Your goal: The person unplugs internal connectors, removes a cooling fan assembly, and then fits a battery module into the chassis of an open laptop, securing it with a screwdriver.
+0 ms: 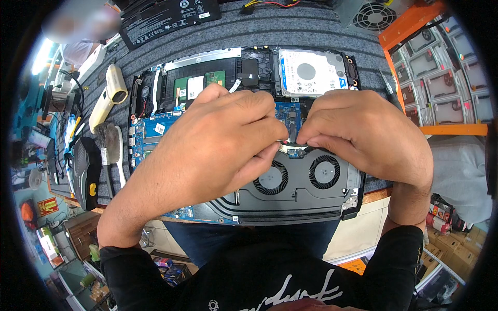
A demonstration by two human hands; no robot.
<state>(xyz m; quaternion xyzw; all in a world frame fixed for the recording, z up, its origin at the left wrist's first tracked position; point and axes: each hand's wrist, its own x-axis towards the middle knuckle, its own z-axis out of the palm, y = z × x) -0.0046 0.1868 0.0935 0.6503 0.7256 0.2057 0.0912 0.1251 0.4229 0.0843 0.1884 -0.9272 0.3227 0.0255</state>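
An opened laptop base [256, 53] lies on the mat in front of me, its inside facing up. My left hand [223, 140] reaches over the blue motherboard [141, 133], its thumb and forefinger pinched at a thin dark cable [292, 144]. From the other side my right hand [365, 132] pinches that cable too, fingertips a short way from the left ones. Just below the fingers sit two round fans [324, 172] in a dark grey housing. A hard drive [311, 72] fills the far right corner of the base. My left hand hides much of the board.
A ribbed grey mat [259, 28] covers the bench. Left of the laptop lie a cream heat gun [110, 96], a bristle brush [107, 142] and a black-and-yellow tool [85, 173]. Behind are a black battery [171, 23] and a fan-fitted metal box [373, 16]. Clear drawers [441, 83] stand right.
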